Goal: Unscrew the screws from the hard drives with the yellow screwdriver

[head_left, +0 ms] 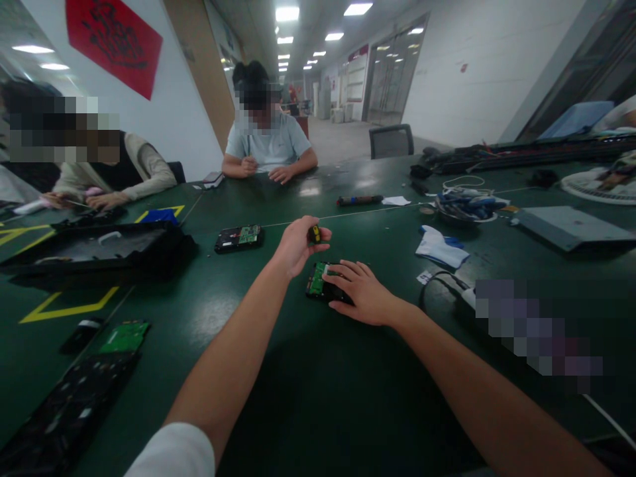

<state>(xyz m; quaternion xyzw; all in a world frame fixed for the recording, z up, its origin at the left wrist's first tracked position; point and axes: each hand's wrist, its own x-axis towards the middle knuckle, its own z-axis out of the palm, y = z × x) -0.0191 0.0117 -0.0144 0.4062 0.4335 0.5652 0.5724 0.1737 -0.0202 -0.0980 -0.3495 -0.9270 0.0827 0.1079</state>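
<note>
A hard drive (317,281) with a green circuit board lies face up on the dark green tabletop. My right hand (360,291) is laid over its right part, fingers across the top and thumb along the near edge, gripping it against the table. Just above and behind the drive, my left hand (302,245) has its fingers curled round a short black and yellow screwdriver handle (315,234). The handle's end faces me; its tip and shaft are hidden. A second hard drive (239,238) with a green board rests to the left of my left hand.
At left are a black tray (99,248), yellow tape marks and a long black part (74,404). To the right lie a white and blue glove (440,247), a bowl of cables (467,202) and a grey metal box (574,225). Two people sit opposite.
</note>
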